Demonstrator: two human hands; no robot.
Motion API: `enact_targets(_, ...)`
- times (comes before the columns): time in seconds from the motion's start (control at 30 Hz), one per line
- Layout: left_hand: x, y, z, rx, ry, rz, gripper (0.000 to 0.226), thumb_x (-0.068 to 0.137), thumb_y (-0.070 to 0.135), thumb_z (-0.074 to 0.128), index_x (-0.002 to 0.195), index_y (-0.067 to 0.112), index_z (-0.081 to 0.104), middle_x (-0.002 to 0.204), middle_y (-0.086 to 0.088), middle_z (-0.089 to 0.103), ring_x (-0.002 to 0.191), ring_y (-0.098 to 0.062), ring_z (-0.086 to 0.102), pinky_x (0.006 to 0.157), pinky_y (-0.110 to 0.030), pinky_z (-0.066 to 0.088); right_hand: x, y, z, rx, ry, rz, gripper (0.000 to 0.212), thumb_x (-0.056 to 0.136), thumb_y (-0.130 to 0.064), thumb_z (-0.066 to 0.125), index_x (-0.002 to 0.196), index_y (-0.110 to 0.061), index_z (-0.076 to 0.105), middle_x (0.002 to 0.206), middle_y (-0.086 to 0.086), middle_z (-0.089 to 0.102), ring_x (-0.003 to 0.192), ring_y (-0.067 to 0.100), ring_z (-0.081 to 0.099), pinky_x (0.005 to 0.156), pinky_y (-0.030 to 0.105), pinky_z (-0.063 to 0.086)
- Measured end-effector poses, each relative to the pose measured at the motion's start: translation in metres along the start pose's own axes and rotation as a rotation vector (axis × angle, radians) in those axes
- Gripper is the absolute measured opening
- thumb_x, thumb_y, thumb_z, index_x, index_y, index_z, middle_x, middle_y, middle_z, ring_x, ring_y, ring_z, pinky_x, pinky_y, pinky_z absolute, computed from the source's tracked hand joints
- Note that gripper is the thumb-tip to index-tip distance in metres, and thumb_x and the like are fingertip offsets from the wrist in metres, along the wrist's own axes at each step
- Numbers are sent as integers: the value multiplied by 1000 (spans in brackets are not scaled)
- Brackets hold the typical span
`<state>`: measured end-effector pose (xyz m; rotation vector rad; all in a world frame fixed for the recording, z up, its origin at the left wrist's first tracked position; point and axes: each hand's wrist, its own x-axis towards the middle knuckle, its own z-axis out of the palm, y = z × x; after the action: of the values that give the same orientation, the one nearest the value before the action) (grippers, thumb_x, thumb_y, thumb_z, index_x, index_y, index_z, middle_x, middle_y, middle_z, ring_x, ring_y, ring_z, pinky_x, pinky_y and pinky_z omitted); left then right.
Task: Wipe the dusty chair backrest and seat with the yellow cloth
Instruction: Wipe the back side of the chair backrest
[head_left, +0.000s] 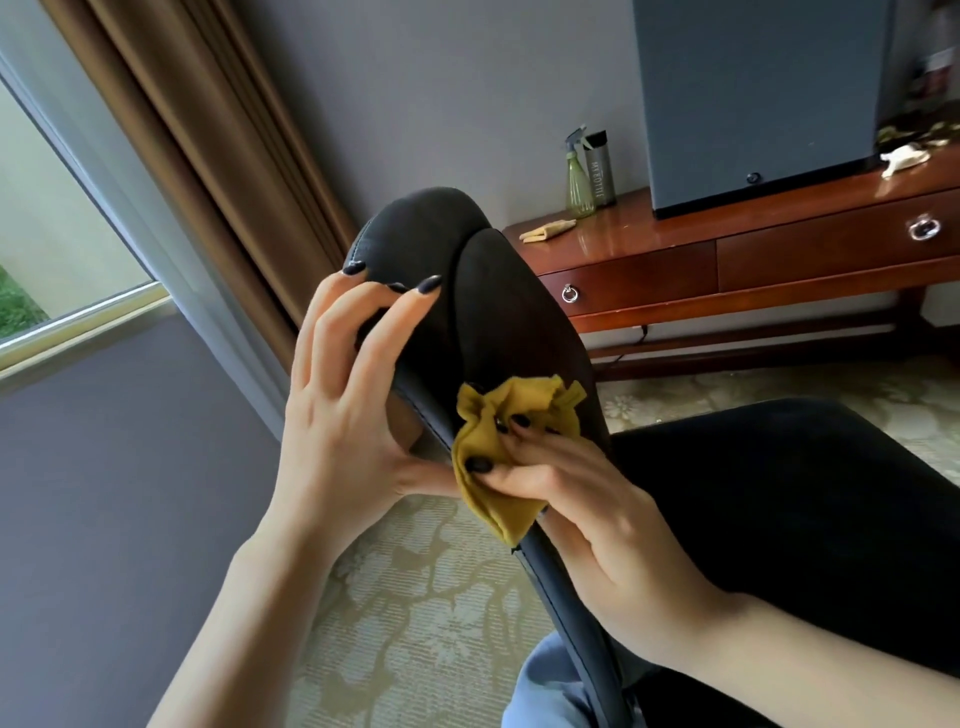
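Dark padded chair backrest (498, 312): stitched rim ran toward the viewer; patterned beige carpet (415, 597) lay open at its left, reddish wooden desk (649, 270) well behind. Left hand (343, 415): fingers curled over backrest's top edge, gripping. Right hand (597, 514): pinched crumpled mustard-yellow cloth (496, 506) against backrest near rim. Dark seat (779, 493) at right.
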<state>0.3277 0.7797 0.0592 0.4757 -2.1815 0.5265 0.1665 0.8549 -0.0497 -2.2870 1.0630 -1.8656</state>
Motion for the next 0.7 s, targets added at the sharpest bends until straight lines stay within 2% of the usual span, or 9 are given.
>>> enact_targets(0.17,2,2,-3,9,-31,1,102,51,72,70,130,15,40,129,-9,33,133,-35,26,114,-48,24,-24,13,-4,-143,1,4,31,94,-18,50,123,-30,53,125,-18,56,121,6,49,100,29,44)
enact_targets(0.33,2,5,-5,33,-49,-9,93,54,73,69,124,17,45,130,-9,35,134,-35,26,113,-50,25,-30,23,-18,-332,-79,-127,31,97,-22,45,127,-28,51,125,-14,58,117,6,50,95,29,44)
enact_targets(0.47,0,6,-6,56,-66,-31,87,56,75,66,120,19,48,133,-8,34,137,-33,22,112,-52,26,-28,16,-26,-142,-73,-17,32,95,-20,47,125,-29,55,125,-21,57,119,2,50,96,28,45)
enact_targets(0.6,-1,6,-5,56,-53,-27,86,53,72,71,118,20,49,132,-8,35,138,-33,23,110,-55,28,-26,4,-34,10,108,140,39,89,-13,47,121,-32,58,112,-21,58,106,2,59,91,12,42)
enact_targets(0.7,-1,4,-3,62,-41,-23,84,54,72,71,117,20,48,132,-9,36,136,-35,25,109,-57,27,-12,-2,-38,76,224,226,38,90,-22,48,123,-35,59,111,-18,64,104,-1,61,87,9,44)
